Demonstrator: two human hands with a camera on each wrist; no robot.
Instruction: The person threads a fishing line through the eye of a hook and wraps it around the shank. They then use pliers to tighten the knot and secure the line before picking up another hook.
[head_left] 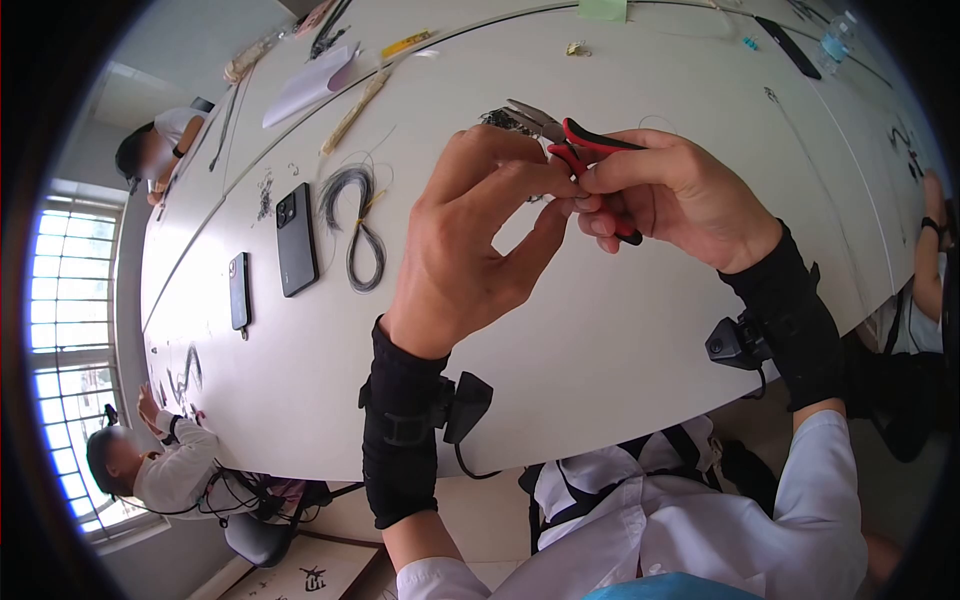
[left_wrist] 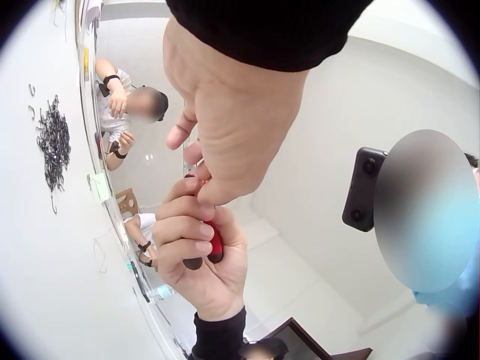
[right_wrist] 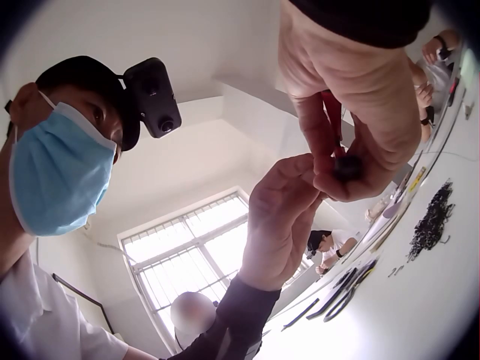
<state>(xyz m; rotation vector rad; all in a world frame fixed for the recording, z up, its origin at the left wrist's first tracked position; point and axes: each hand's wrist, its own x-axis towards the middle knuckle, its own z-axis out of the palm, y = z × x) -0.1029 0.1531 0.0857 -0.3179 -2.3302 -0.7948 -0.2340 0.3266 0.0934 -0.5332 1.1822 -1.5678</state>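
Red-and-black pliers (head_left: 598,138) lie in my right hand (head_left: 690,180), whose fingers curl round the handles; their metal jaws point up and left, above the left fingers. My left hand (head_left: 470,225) has thumb and index pinched together against the right fingertips, on something too small to make out. In the left wrist view the right hand (left_wrist: 202,259) grips the red handle (left_wrist: 217,244) below the left hand (left_wrist: 244,120). The right wrist view shows the left hand (right_wrist: 274,225) meeting the right hand (right_wrist: 360,112). Beyond them is a pile of small dark hooks (right_wrist: 433,225).
On the white table (head_left: 560,370) are two phones (head_left: 296,240), (head_left: 239,290), a tied coil of dark line (head_left: 364,250), a paper sheet (head_left: 308,88) and a yellow-handled tool (head_left: 405,43). A bottle (head_left: 838,42) stands at the far right. Other people sit around the table.
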